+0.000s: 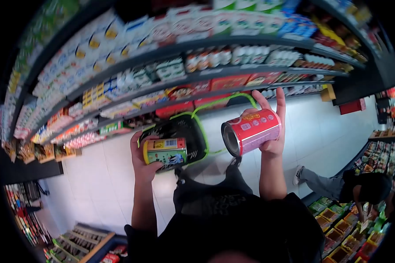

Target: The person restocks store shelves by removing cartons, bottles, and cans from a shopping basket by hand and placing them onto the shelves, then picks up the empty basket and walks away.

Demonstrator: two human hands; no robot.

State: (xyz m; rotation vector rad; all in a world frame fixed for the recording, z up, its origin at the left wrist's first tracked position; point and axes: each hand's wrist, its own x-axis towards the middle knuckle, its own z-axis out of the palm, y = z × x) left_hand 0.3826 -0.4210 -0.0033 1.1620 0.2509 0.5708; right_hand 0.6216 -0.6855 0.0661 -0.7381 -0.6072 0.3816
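My left hand is wrapped round a yellow-and-green can with a barcode and a printed picture, its long side lying crosswise. Right behind that can is a black shopping basket with a lime green rim, and a thin green handle reaches from it toward the right. My right hand holds a larger red-and-pink can, tilted so that its dark round end faces left. Two fingers of this hand stretch upward, away from the can. The can hides part of its palm and other fingers.
A long shelf of milk cartons, bottles and boxes runs ahead. Pale floor tiles lie below. At the right, another person leans over bins of packaged goods. A low display stands at the lower left.
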